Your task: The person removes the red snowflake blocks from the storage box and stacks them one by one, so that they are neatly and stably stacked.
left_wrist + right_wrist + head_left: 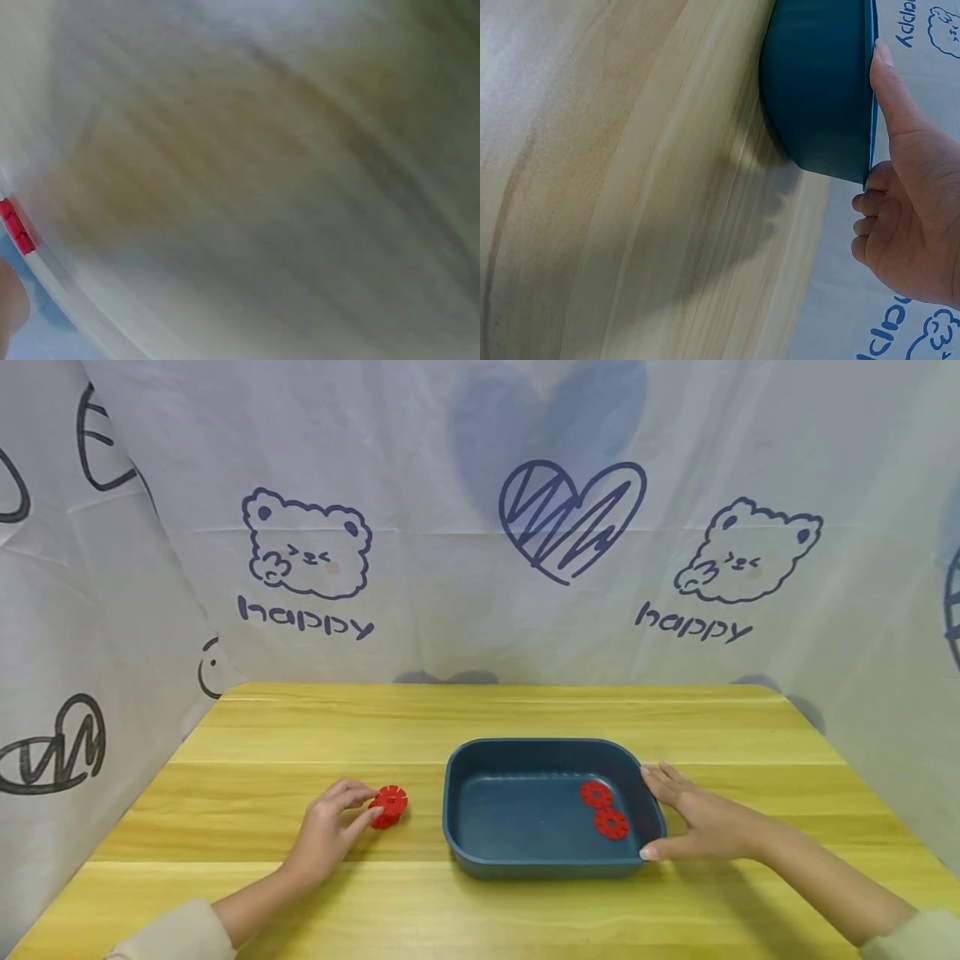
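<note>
Head view: pinches overlapping red notched discs (395, 807) between thumb and fingers of the left grip (322, 835), left of middle on the surface (525, 914), nearer its left edge than its right. Cannot tell whether raised or resting — shows only a sliver of red in the left wrist view. Spreads the right grip (705, 820) across the right end of the blue bin (540, 863), touching the rim. Contains, by that same end, a pair of red pieces (603, 828) lying against each other.

Looks weakest at the pinch: takes in only the discs' left margins, so could let one slide off the other and drop short of the bin. Might knock the bin's left wall through too low a crossing. Could also shift the bin toward the surface's left edge through too hard a push — or tip it by bearing down on the rim.
</note>
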{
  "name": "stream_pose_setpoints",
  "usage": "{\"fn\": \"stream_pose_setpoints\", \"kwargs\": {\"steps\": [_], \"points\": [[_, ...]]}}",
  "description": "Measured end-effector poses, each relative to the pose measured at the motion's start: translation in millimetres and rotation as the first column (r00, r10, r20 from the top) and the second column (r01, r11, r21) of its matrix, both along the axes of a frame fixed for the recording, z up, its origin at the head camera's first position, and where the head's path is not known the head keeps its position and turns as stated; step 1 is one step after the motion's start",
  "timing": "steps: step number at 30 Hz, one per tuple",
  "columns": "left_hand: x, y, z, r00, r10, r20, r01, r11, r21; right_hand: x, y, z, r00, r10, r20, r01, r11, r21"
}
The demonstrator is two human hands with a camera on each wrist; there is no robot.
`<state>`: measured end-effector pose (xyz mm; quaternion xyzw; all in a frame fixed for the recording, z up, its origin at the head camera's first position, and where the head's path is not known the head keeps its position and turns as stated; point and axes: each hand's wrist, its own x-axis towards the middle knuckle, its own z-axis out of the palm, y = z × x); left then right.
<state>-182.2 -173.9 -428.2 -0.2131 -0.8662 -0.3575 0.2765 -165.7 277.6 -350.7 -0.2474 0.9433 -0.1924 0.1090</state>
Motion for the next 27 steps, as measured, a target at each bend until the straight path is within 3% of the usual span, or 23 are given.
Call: {"fn": "stream_pose_setpoints", "kwargs": {"steps": [14, 23, 27], "points": [[3.6, -5.0, -11.8, 0.995, 0.083, 0.051, -0.082, 0.997, -0.012, -0.2, 0, -2.2, 1.0, -0.004, 0.004, 0.004, 1.0, -0.008], [3.4, -7.1, -15.1, 0.991, 0.085, 0.105, -0.083, 0.996, -0.025, -0.6, 0, -3.3, 1.0, -0.006, 0.009, 0.006, 1.0, -0.014], [3.8, -6.9, -15.8, 0.992, 0.083, 0.099, -0.081, 0.996, -0.026, -0.8, 0, -2.9, 1.0, -0.007, 0.014, 0.007, 1.0, -0.013]]}}
